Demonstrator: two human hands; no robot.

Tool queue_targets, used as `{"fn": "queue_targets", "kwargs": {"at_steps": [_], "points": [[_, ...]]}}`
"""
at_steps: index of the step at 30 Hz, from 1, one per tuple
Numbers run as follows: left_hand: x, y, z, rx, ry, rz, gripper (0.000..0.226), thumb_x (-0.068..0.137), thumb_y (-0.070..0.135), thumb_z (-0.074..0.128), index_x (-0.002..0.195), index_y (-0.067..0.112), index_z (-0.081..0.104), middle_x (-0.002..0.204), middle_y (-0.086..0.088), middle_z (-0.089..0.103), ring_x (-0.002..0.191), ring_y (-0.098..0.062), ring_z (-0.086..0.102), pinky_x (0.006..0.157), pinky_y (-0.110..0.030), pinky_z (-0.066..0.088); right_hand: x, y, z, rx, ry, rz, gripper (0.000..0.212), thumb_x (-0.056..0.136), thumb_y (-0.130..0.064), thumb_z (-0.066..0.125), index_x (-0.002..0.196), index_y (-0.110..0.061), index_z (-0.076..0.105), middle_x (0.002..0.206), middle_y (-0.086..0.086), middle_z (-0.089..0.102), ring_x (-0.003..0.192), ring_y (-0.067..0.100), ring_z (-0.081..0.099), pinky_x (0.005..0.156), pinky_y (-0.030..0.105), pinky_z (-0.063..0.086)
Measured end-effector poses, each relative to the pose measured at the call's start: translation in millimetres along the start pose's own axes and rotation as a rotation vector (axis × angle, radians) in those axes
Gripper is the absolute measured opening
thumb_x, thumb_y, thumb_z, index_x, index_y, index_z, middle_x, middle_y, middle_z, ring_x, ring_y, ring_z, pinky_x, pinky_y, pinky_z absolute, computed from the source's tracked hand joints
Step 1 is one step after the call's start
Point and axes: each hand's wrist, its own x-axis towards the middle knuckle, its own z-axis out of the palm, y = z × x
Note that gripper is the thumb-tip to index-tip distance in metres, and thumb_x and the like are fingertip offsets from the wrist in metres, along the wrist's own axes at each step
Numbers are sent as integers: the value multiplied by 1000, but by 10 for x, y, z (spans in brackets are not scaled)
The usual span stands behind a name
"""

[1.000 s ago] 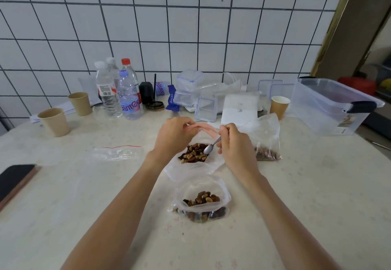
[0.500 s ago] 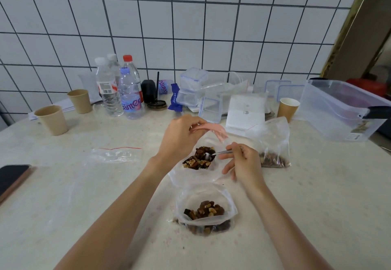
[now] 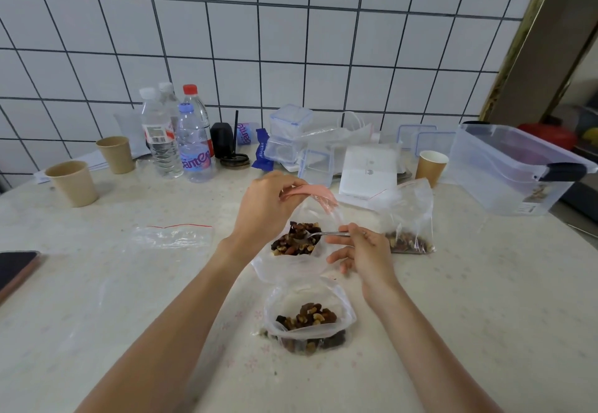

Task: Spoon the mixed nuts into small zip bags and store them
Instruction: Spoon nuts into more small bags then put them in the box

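Note:
My left hand pinches the pink zip rim of a large clear bag of mixed nuts and holds it open above the table. My right hand grips a metal spoon whose bowl is dipped into those nuts. Just in front stands a small zip bag, open and partly filled with nuts. A second small bag with nuts leans upright to the right. An empty flat zip bag with a red strip lies to the left.
At the back stand water bottles, paper cups, small clear boxes and a white box. A large clear storage bin sits at the right. A phone lies at the left edge.
My right hand has dropped from the bag's rim and swung the spoon level, pushing its bowl into the nuts. My left hand keeps hold of the pink rim.

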Motion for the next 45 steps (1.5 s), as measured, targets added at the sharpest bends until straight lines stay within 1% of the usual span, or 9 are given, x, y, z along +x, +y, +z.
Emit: {"fn": "queue_targets", "kwargs": {"at_steps": [7,16,21,23,29,32,36,43,45], "points": [[3,32,-91,26,-4,-22,21,92,39,74,110,29,78,90,14,63,74,-2,56,64,-12,37,-12,-83,-37,-24,32,-65,32,111,-23,42,106,-1,64,84,13,79,54,25,70,38,25,43],[-169,172,-327,50,-28,-69,26,89,39,78,113,31,73,111,16,62,96,-1,57,80,-10,39,-167,-254,-120,-38,27,-116,32,111,-23,42,106,0,65,82,14,78,57,26,72,37,25,44],[-493,328,-533,105,82,-106,10,94,35,71,105,32,71,97,18,64,80,-1,60,70,-23,53,-467,-348,-219,28,-3,-162,33,110,-26,45,102,-2,66,83,17,77,58,28,71,36,27,45],[-646,365,-612,87,-17,-197,8,95,44,66,98,36,69,84,19,66,71,0,63,65,-24,54,-625,-400,-272,45,-17,-181,33,110,-26,46,100,-2,66,84,19,77,59,29,72,36,28,45],[-1117,404,-746,4,-301,-352,41,88,73,52,75,38,67,68,10,69,61,-9,67,60,-25,51,-1068,-486,-439,44,-65,-199,33,109,-27,47,99,-2,66,83,20,76,59,31,71,37,28,46],[-1297,458,-751,-125,-401,-391,35,89,64,63,83,31,73,71,10,72,59,-11,72,59,-21,54,-1225,-443,-501,18,-88,-195,34,110,-27,46,100,-1,65,82,22,75,61,34,72,38,30,48],[-1361,539,-739,-197,-349,-408,22,97,37,68,87,19,76,74,-4,74,56,-18,73,65,-37,62,-1350,-347,-490,-68,-110,-219,33,110,-24,45,98,0,65,78,19,75,63,35,72,40,32,50],[-1287,717,-716,-292,-265,-394,18,98,28,69,85,18,76,82,-6,73,56,-23,74,64,-38,62,-1457,-220,-437,-625,-361,-720,25,109,-31,48,108,-23,72,94,-13,76,89,8,71,75,27,55],[-1274,708,-725,-315,-264,-410,18,98,28,69,85,18,77,83,-6,74,56,-23,74,62,-32,62,-1462,-211,-433,-801,-429,-891,28,109,-35,45,111,-22,70,95,-13,70,89,10,66,76,33,53]]}}
